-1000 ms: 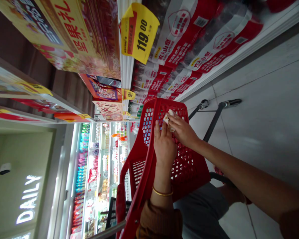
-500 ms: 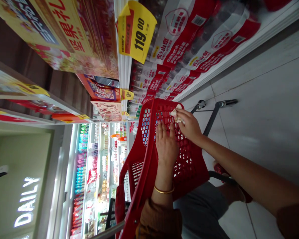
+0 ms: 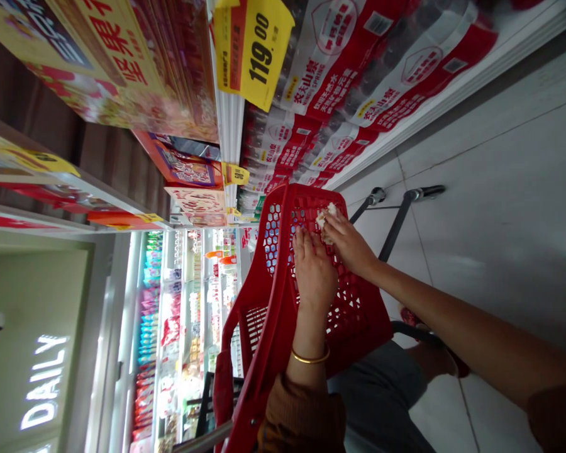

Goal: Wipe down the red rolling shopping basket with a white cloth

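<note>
Snagging of the crumpled off-white wad (image 3: pixel 327 216), whether cloth or tissue cannot be told, could be caused by the hole edges of the red plastic, honeycomb-pierced basket (image 3: pixel 365 336) if it is pressed into them; rolling could be caused by uneven pushing, since the basket appears to be borne on dark metal legs (image 3: pixel 396 226) with casters (image 3: pixel 431 191). The wad is clamped by the bare right-hand grip (image 3: pixel 353 245) at the basket's pierced wall. Beside it, the bare left-hand grip (image 3: pixel 317 277) is laid flat at the basket, nothing seen held. Counted are one basket, one wad, two grips, one thin gold-coloured bangle (image 3: pixel 310 360) and two casters in view; the red-labelled clear bottles (image 3: pixel 330 69) shelved beside the basket cannot be counted reliably
</note>
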`<control>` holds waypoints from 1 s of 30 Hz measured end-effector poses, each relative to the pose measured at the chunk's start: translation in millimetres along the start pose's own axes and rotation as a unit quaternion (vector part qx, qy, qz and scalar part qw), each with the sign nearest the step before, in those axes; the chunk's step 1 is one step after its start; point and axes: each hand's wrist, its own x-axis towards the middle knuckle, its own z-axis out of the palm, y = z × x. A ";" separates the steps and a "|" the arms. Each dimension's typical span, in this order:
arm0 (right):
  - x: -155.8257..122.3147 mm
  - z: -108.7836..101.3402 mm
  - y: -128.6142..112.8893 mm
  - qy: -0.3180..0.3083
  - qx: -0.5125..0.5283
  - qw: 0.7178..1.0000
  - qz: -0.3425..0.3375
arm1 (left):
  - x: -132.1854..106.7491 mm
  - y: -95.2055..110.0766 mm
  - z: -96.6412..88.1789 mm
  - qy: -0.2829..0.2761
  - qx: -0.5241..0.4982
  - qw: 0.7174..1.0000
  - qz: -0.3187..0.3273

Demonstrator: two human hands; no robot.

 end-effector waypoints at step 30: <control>-29.0 -8.9 3.8 0.014 -0.012 0.998 0.058 | -0.4 3.2 -6.8 -0.011 -0.009 1.000 0.013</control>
